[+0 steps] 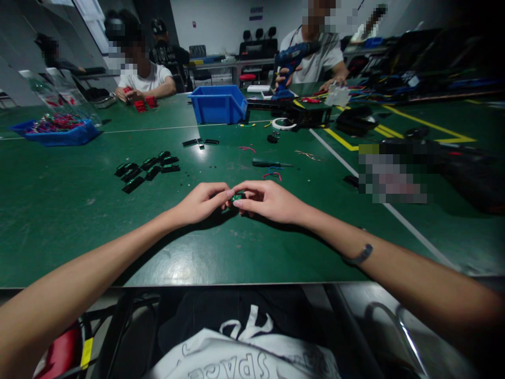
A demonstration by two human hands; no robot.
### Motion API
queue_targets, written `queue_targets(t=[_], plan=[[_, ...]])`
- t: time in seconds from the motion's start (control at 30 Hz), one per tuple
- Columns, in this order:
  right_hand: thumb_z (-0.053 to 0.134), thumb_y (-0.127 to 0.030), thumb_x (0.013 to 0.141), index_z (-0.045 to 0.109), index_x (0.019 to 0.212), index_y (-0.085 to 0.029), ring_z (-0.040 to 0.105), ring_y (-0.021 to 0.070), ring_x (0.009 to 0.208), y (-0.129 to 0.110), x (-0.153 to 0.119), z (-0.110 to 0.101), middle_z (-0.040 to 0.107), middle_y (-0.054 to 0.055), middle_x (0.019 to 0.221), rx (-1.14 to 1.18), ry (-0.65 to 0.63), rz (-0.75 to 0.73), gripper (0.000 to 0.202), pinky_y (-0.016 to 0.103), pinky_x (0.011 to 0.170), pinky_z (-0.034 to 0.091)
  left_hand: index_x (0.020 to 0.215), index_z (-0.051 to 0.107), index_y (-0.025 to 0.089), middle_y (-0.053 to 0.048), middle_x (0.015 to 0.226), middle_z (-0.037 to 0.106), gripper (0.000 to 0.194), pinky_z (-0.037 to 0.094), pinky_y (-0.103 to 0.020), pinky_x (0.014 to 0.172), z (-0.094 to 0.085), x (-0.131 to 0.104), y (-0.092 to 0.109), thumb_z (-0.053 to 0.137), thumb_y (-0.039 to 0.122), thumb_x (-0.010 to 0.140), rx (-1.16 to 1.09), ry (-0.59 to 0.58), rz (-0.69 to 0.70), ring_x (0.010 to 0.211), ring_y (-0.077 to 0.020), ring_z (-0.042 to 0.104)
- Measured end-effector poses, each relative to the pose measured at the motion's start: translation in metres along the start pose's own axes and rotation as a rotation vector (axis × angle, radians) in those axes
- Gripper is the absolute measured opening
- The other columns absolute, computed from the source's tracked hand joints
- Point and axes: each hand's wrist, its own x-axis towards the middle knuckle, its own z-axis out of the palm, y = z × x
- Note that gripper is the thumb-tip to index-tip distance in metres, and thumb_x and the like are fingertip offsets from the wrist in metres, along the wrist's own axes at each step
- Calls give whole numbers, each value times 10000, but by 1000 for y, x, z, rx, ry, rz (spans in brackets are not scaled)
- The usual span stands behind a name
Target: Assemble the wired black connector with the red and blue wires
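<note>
Component, partly green, between fingers of left hand and right hand.

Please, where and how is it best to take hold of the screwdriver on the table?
Probably grip the screwdriver by its thick handle, coming from above. It lies flat, the handle at left and the thin shaft pointing right, with loose wires close on its near side.

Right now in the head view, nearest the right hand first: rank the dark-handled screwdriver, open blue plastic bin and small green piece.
1. Small green piece, held at the right hand.
2. Dark-handled screwdriver, just beyond that hand.
3. Open blue plastic bin, farther across, slightly left.
</note>
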Motion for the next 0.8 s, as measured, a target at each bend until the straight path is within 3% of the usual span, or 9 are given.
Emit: queue_targets(t=[0.8], plan=[[655,-438,924,660,1176,-167,604,136,635,2,0,0,678,11,731,5,3,-7,371,248,572,424,815,634,126,-6,728,611,436,419,-226,684,0,0,-1,463,468,1025,-12,-3,0,695,-113,561]])
